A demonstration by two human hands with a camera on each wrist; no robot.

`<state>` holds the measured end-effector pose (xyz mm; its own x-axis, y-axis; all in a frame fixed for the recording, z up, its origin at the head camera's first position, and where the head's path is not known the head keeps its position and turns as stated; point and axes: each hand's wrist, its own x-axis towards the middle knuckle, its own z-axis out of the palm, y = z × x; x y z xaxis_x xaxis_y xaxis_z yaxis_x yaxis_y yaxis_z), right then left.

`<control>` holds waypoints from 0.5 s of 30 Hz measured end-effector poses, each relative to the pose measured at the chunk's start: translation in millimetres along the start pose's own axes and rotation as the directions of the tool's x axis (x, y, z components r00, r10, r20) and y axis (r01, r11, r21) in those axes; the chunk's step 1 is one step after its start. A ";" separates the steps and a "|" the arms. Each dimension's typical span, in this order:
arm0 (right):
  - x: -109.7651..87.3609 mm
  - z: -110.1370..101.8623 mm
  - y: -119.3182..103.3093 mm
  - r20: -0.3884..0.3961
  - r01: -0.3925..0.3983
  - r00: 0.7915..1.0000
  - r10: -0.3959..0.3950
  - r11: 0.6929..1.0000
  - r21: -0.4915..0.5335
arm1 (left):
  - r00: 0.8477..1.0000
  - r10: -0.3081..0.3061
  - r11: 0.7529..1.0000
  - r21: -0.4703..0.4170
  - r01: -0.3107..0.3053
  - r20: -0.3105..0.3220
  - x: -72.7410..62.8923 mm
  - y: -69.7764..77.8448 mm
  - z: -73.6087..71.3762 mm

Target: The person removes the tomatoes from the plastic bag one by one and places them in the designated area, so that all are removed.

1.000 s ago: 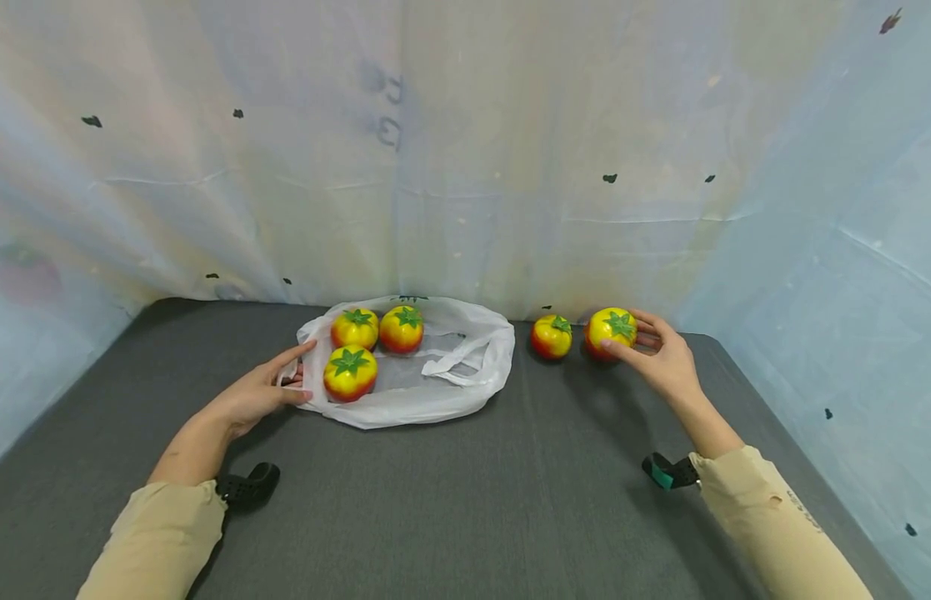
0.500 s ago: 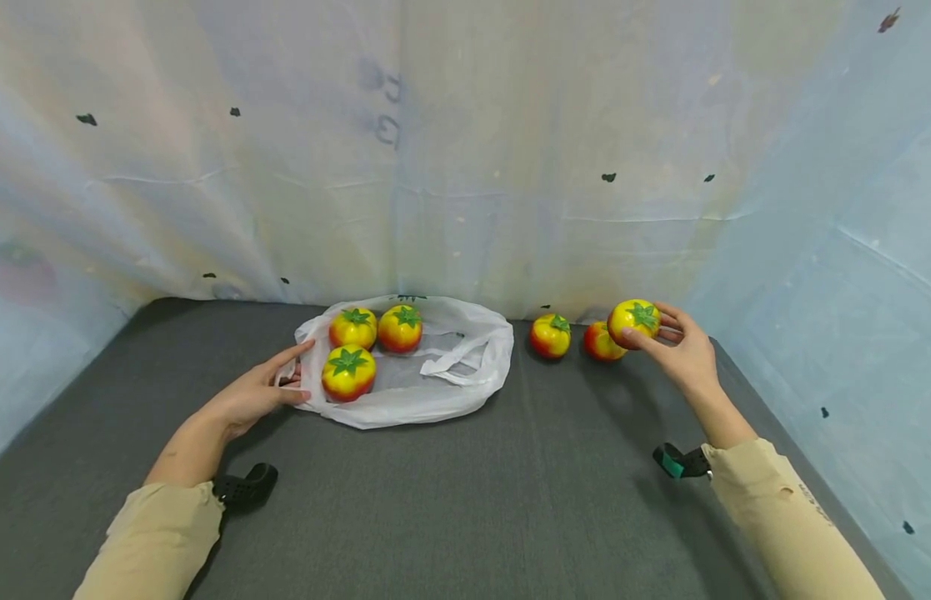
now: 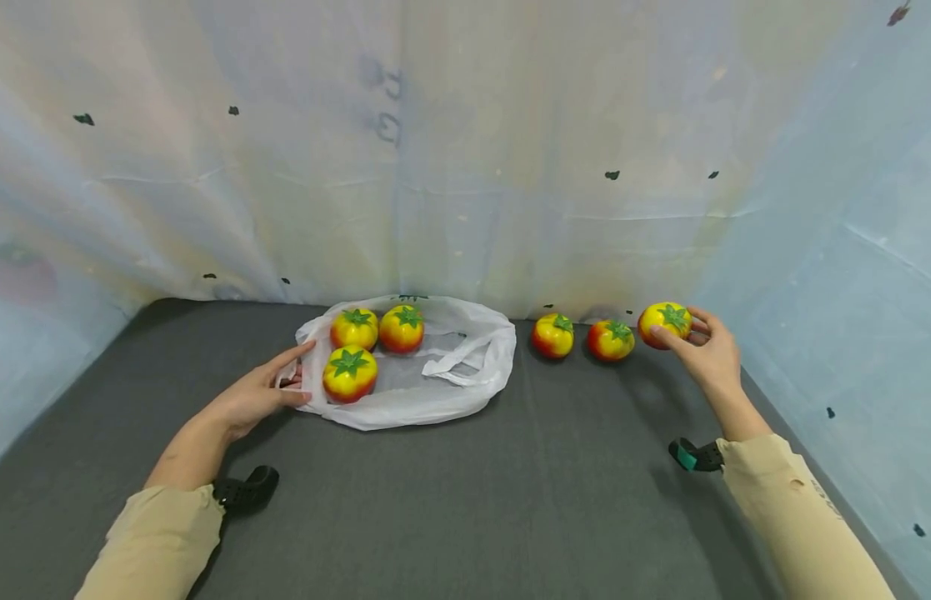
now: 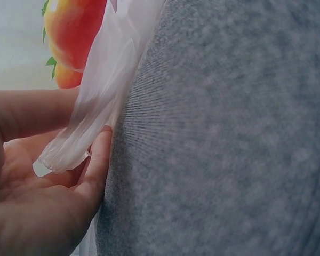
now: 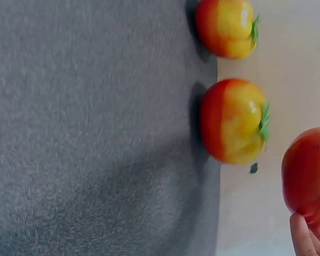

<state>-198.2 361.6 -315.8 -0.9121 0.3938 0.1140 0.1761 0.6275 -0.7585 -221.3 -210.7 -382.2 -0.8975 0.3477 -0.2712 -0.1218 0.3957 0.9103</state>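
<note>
A white plastic bag [image 3: 405, 404] lies mouth up with three red-yellow tomatoes inside, among them a front one [image 3: 350, 375]. My left hand [image 3: 251, 398] holds the bag's left end, thumb and forefinger spread at the rim; in the left wrist view the gathered plastic [image 4: 90, 117] passes between its fingers. My right hand [image 3: 711, 350] grips another tomato [image 3: 663, 323] by its right side, raised above the table in the right wrist view. Left of it two tomatoes rest on the table, a nearer one [image 3: 611, 340] and a farther one [image 3: 553, 336].
The dark grey tabletop [image 3: 450, 508] runs back to a pale hanging sheet [image 3: 465, 167]. Another sheet [image 3: 848, 333] closes off the right side. A loose bag handle [image 3: 457, 367] lies across the bag's mouth.
My right hand has moved right with its tomato, uncovering the tomato that stood behind it. The left hand and the bag have stayed in place.
</note>
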 end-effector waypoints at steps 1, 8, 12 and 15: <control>0.8 0.7 1.6 -0.002 -0.010 1.000 0.010 1.000 0.001 | 1.000 -0.001 1.000 0.002 0.001 0.000 -0.6 -0.2 -0.1; 4.9 3.0 12.7 -0.025 -0.058 0.998 0.059 0.998 0.009 | 1.000 0.003 1.000 0.003 -0.003 0.000 -1.3 -0.1 1.0; 9.0 5.0 17.0 -0.030 -0.086 0.996 0.086 0.996 0.008 | 1.000 0.002 1.000 0.001 -0.002 -0.003 -1.6 -0.8 0.2; 13.1 6.3 19.4 -0.027 -0.097 0.995 0.097 0.995 0.005 | 1.000 0.002 1.000 0.000 -0.002 -0.007 -1.6 -1.3 -0.1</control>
<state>-209.0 374.7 -333.1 -0.8804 0.4707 0.0570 0.2617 0.5827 -0.7694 -219.8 -211.8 -382.9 -0.9005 0.3430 -0.2673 -0.1198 0.3952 0.9108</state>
